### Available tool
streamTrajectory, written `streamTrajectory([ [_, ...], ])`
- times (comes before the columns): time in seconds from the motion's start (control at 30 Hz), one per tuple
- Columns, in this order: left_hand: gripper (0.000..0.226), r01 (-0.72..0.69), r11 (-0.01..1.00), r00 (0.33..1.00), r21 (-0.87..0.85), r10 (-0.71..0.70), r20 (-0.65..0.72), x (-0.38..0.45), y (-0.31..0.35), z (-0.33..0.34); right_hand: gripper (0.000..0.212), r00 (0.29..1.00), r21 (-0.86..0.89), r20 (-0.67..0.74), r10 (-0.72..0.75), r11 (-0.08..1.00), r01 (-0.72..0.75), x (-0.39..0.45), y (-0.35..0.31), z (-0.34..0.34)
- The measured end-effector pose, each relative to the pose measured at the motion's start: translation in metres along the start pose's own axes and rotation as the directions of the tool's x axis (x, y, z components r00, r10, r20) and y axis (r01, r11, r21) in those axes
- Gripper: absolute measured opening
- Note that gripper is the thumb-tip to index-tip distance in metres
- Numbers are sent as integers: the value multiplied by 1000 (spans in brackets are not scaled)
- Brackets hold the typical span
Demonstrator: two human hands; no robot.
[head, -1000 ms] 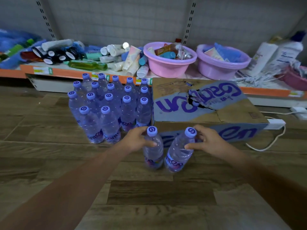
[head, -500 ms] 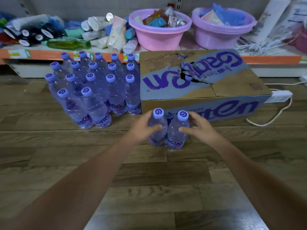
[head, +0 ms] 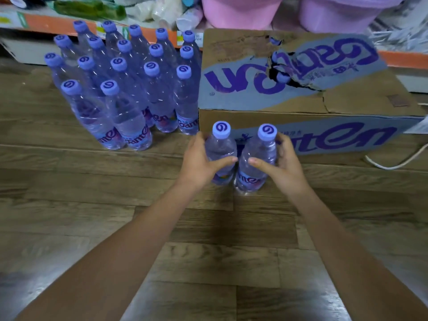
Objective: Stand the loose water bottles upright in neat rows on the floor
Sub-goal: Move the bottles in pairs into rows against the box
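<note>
Two clear water bottles with purple caps stand side by side in front of the cardboard box. My left hand wraps the left bottle around its body. My right hand wraps the right bottle the same way. Both bottles are upright and nearly touching. To the left, several more bottles stand upright in rows on the wooden floor, with two in the front row.
A torn cardboard box with purple lettering sits right behind the held bottles. A low orange-edged shelf runs along the back with tubes, a green bottle and two pink basins. A white cable lies at the right.
My view has tilted down and moved closer. Both hands slid from the bottle necks down onto the bodies, and the right bottle went from leaning to upright beside the left one.
</note>
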State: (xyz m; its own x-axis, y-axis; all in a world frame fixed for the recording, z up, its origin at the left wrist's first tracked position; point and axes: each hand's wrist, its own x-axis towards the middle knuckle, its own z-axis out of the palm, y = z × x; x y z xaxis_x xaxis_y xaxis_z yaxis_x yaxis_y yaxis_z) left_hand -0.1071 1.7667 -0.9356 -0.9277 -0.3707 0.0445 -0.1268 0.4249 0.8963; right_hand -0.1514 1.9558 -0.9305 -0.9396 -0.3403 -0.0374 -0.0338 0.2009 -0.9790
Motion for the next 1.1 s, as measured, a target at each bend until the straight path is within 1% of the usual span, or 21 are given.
streamTrajectory([
  [0.1, 79, -12, 995, 997, 98, 19, -73, 1, 3, -2, 60, 993, -16, 115, -31, 999, 34, 8, -7, -9],
  [0.17, 78, -11, 981, 994, 195, 32, -104, -4, 6, 2, 61, 981, -96, 191, -36, 994, 55, 13, -11, -8],
  [0.23, 80, 6, 974, 995, 225, 16, -95, -6, 6, 4, 65, 978, -183, 204, -40, 980, 78, 18, -11, -6],
  [0.27, 81, 15, 979, 998, 204, -3, -56, -4, 6, 0, 67, 979, -223, 201, -40, 971, 86, 20, -13, -7],
  [0.33, 78, 35, 993, 994, 115, -46, 96, 5, 3, -13, 67, 973, -218, 228, -28, 973, 79, 21, -16, -10],
  [0.4, 67, 41, 996, 954, 84, -64, 294, 10, 1, -31, 63, 971, -160, 237, -12, 986, 51, 18, -16, -14],
  [0.43, 64, 33, 996, 930, 81, -60, 362, 11, -1, -38, 61, 976, -146, 217, -7, 988, 40, 15, -16, -16],
  [0.47, 62, 16, 997, 914, 69, -42, 403, 10, -2, -42, 59, 982, -137, 191, 2, 990, 25, 12, -15, -18],
  [0.53, 60, 11, 1000, 903, 25, -21, 430, 8, -2, -44, 58, 990, -119, 139, 34, 993, -17, 7, -10, -20],
  [0.63, 64, 25, 1000, 923, 16, -29, 383, 5, 0, -36, 59, 991, -63, 113, 74, 996, -67, 0, -7, -19],
  [0.73, 62, -51, 995, 953, 91, 21, 302, 3, 1, -25, 62, 997, -121, 61, 40, 992, -32, -3, -7, -15],
  [0.8, 66, -93, 987, 964, 131, 56, 260, 2, 5, -20, 59, 999, -110, 32, 13, 994, -9, -5, -7, -12],
  [0.87, 71, -124, 978, 965, 167, 79, 251, 3, 8, -18, 58, 999, -87, 46, 6, 996, -2, -7, -9, -8],
  [0.93, 70, -133, 970, 969, 203, 84, 232, 1, 7, -20, 58, 996, -77, 84, 8, 997, -2, -8, -10, -5],
  [1.03, 70, -95, 980, 990, 176, 75, 120, -5, 0, -24, 58, 990, -89, 138, 11, 996, 1, -3, -16, -5],
  [1.1, 69, -66, 984, 996, 168, 54, 77, -5, -1, -26, 58, 989, -126, 149, 2, 992, 17, 3, -16, -5],
])
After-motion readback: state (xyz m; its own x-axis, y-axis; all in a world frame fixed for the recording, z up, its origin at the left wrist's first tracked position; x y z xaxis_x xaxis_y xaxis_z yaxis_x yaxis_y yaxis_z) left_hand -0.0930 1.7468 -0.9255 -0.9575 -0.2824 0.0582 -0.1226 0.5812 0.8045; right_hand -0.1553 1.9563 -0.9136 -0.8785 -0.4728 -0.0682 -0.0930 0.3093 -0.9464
